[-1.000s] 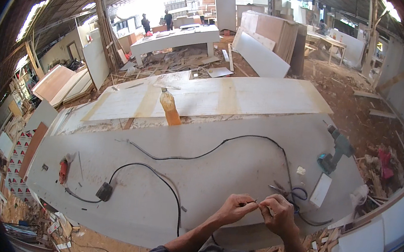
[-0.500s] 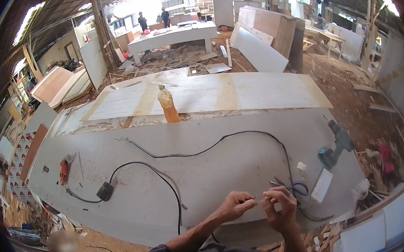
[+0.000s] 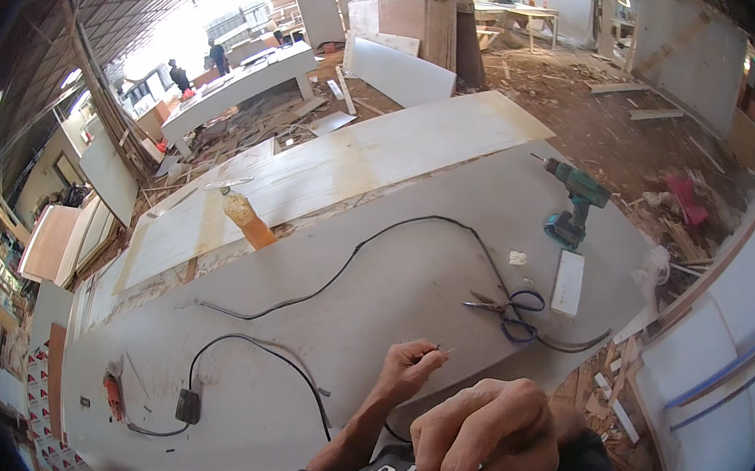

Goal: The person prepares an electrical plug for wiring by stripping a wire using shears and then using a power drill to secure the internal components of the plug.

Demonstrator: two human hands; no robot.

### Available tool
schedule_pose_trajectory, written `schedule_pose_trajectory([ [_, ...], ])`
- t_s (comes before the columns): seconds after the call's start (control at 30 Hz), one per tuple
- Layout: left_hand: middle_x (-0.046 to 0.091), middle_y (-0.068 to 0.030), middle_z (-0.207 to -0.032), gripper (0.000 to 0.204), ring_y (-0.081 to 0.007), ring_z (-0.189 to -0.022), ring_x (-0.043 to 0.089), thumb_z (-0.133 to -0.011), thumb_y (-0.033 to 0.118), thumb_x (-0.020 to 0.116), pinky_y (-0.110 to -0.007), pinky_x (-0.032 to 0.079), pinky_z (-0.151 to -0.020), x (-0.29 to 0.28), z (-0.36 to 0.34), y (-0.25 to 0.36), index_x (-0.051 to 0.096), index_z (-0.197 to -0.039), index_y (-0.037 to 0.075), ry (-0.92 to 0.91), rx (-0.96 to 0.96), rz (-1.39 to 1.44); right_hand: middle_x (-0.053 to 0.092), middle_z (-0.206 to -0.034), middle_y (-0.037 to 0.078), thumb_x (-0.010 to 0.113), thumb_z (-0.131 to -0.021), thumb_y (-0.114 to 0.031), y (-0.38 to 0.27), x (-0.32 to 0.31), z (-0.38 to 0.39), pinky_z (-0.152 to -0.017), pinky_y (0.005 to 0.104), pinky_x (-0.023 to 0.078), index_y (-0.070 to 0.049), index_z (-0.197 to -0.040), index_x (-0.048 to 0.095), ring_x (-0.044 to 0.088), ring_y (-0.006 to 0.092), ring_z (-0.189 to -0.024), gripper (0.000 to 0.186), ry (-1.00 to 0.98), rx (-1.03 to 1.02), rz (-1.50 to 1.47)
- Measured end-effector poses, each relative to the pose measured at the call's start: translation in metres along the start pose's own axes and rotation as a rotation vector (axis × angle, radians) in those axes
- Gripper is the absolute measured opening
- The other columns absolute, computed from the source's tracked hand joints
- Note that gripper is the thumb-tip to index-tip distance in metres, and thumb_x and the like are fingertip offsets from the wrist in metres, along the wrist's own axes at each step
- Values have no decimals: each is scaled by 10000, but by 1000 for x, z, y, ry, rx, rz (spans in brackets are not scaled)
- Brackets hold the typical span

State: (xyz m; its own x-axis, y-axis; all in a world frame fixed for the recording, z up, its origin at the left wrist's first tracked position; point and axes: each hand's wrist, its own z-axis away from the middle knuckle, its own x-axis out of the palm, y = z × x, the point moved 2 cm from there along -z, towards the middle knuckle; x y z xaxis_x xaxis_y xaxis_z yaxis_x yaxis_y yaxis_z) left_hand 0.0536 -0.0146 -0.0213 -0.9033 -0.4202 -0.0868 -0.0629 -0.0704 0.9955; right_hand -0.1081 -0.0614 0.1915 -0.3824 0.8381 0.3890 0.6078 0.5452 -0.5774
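My left hand is closed in a pinch above the pale board's near part, with a thin dark wire end poking out of the fingertips. Close to the camera, my right hand has its fingers curled and pressed together; I cannot make out what they hold. A black cable runs from a dark box toward my body, and part of it shows beneath my left wrist. Beyond my hands lie scissors with dark blue handles. A second black cable curves across the board and passes by them.
A teal cordless drill stands at the right, beside a white block and a crumpled white scrap. A bottle of orange liquid leans at the far side. A red tool lies left on the pale board.
My hands have come apart. The right hand has risen toward the camera and closer to my body, while the left stays pinched. The view has swung to the right, and the scissors are now uncovered.
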Motion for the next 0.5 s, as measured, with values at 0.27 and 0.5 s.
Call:
schedule_pose_trajectory([
  [0.27, 565, 22, -652, 241, -63, -584, 493, -929, 203, 688, -254, 389, -512, 2, -1, 8, 707, -837, -20, -3, -20, -66, 704, -797, 88, 710, -914, -301, -7, -2, -20, -703, 305, 397, -68, -861, 708, 662, 207, -619, 240, -156, -250, 325],
  [0.5, 551, 32, -636, 253, -54, -571, 485, -931, 210, 687, -244, 380, -503, 6, -2, 13, 690, -802, -7, 5, -22, -116, 683, -799, 110, 708, -919, -244, 0, 0, -10, -649, 282, 404, -24, -871, 695, 625, 181, -621, 225, -99, -269, 248],
])
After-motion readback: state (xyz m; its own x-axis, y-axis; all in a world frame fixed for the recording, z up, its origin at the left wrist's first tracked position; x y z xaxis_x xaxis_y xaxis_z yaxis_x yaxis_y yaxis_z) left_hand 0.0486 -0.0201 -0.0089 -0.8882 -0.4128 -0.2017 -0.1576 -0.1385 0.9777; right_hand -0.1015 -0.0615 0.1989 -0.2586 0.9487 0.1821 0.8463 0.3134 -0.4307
